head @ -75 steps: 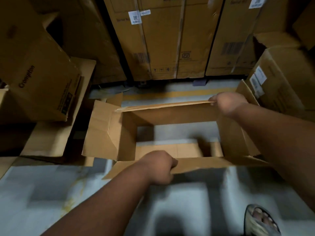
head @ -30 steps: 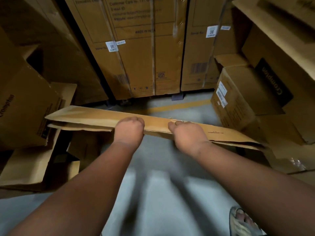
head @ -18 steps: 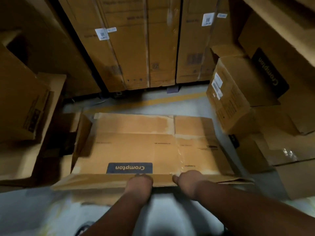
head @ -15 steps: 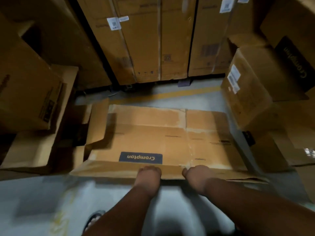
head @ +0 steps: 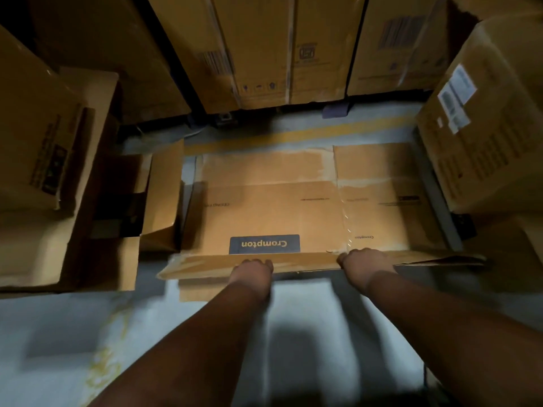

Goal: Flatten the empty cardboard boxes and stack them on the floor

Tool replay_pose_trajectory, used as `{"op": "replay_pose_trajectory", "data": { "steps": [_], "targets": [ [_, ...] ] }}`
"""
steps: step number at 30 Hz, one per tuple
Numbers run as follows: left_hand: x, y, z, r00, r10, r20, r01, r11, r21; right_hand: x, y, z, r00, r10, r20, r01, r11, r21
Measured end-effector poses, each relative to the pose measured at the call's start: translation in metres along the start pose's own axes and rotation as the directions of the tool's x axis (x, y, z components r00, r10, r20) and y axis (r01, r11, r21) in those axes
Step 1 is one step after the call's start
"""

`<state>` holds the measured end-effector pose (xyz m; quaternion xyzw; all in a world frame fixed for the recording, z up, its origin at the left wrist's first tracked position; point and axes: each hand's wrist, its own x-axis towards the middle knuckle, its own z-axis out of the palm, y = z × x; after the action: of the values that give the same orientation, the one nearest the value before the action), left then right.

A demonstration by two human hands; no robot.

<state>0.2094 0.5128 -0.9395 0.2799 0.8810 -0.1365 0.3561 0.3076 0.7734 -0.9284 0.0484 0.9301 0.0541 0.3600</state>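
Both hands, left hand (head: 252, 267) and right hand (head: 363, 264), are clenching the near edge of the flattened brown cardboard box (head: 293, 207), lying nearly level over the grey floor (head: 88, 333), probably for stacking.

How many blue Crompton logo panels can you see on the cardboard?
1. The blue Crompton logo panel sits on the flattened box on the floor, just beyond the left hand. Others may be hidden on the surrounding dark boxes.
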Motion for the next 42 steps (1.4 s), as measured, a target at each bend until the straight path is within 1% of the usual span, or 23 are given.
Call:
{"op": "replay_pose_trajectory", "data": {
  "steps": [2,4,6,8,10,13,15,17,19,21,23,25,27,28,31,33,38,39,40,41,42],
  "targets": [
    [0.012,-0.007,0.01,0.996,0.051,0.067,-0.051,0.999,0.001,0.007,0.0,0.008,0.997,0.019,0.078,-0.019,1.0,-0.001],
    [0.02,-0.011,0.025,0.979,0.097,0.178,-0.102,0.994,0.022,0.008,-0.001,0.024,0.976,0.034,0.217,-0.031,0.999,-0.017],
    [0.019,-0.012,0.042,0.956,0.133,0.262,-0.151,0.987,0.049,0.006,0.001,0.037,0.945,-0.018,0.327,0.025,0.999,-0.019],
    [0.013,-0.009,0.051,0.959,0.132,0.251,-0.153,0.986,0.069,0.003,0.005,0.042,0.933,-0.098,0.347,0.108,0.994,-0.012],
    [0.005,-0.004,0.048,0.976,0.124,0.177,-0.136,0.989,0.06,0.001,0.006,0.041,0.94,-0.145,0.31,0.145,0.989,0.021],
    [-0.01,0.002,0.022,0.989,0.112,0.098,-0.116,0.993,0.038,-0.001,0.001,0.02,0.967,-0.123,0.224,0.106,0.991,0.086],
    [-0.023,0.002,-0.002,0.993,0.115,0.04,-0.117,0.992,0.051,-0.004,-0.004,-0.002,0.981,-0.135,0.138,0.119,0.986,0.12],
    [-0.039,-0.003,-0.032,0.994,0.104,-0.027,-0.102,0.993,0.055,-0.011,-0.01,-0.035,0.985,-0.162,0.064,0.153,0.98,0.124],
    [-0.059,-0.009,-0.068,0.988,0.088,-0.126,-0.083,0.995,0.049,-0.022,-0.015,-0.076,0.98,-0.196,-0.031,0.198,0.973,0.118],
    [-0.092,-0.019,-0.106,0.972,0.052,-0.228,-0.043,0.998,0.045,-0.044,-0.023,-0.123,0.966,-0.209,-0.155,0.226,0.969,0.104],
    [-0.119,-0.023,-0.143,0.949,0.032,-0.314,-0.019,0.999,0.045,-0.059,-0.026,-0.168,0.947,-0.204,-0.25,0.234,0.967,0.098],
    [-0.163,-0.035,-0.188,0.896,0.004,-0.443,0.019,0.999,0.047,-0.09,-0.033,-0.227,0.905,-0.199,-0.375,0.25,0.964,0.093],
    [-0.216,-0.048,-0.236,0.809,-0.014,-0.587,0.05,0.998,0.046,-0.129,-0.043,-0.29,0.84,-0.191,-0.508,0.283,0.953,0.111],
    [-0.245,-0.056,-0.26,0.754,-0.025,-0.657,0.067,0.997,0.039,-0.15,-0.049,-0.323,0.799,-0.19,-0.57,0.305,0.946,0.111],
    [-0.335,-0.084,-0.322,0.553,-0.034,-0.832,0.107,0.994,0.03,-0.22,-0.072,-0.412,0.659,-0.201,-0.725,0.362,0.929,0.072],
    [-0.397,-0.105,-0.355,0.429,-0.042,-0.902,0.145,0.989,0.024,-0.268,-0.093,-0.465,0.573,-0.221,-0.789,0.391,0.92,0.027],
    [-0.543,-0.176,-0.41,0.188,-0.097,-0.977,0.263,0.964,-0.045,-0.369,-0.16,-0.58,0.398,-0.29,-0.871,0.429,0.898,-0.103],
    [-0.568,-0.192,-0.415,0.16,-0.129,-0.979,0.288,0.954,-0.079,-0.383,-0.177,-0.598,0.367,-0.301,-0.88,0.435,0.892,-0.124],
    [-0.589,-0.21,-0.418,0.153,-0.183,-0.971,0.318,0.94,-0.126,-0.396,-0.195,-0.613,0.343,-0.315,-0.885,0.44,0.886,-0.145],
    [-0.606,-0.227,-0.419,0.168,-0.253,-0.953,0.353,0.918,-0.181,-0.407,-0.215,-0.625,0.328,-0.331,-0.885,0.44,0.882,-0.167],
    [-0.618,-0.244,-0.416,0.198,-0.328,-0.924,0.384,0.893,-0.235,-0.414,-0.236,-0.634,0.319,-0.355,-0.879,0.436,0.878,-0.197]
  ]
}}
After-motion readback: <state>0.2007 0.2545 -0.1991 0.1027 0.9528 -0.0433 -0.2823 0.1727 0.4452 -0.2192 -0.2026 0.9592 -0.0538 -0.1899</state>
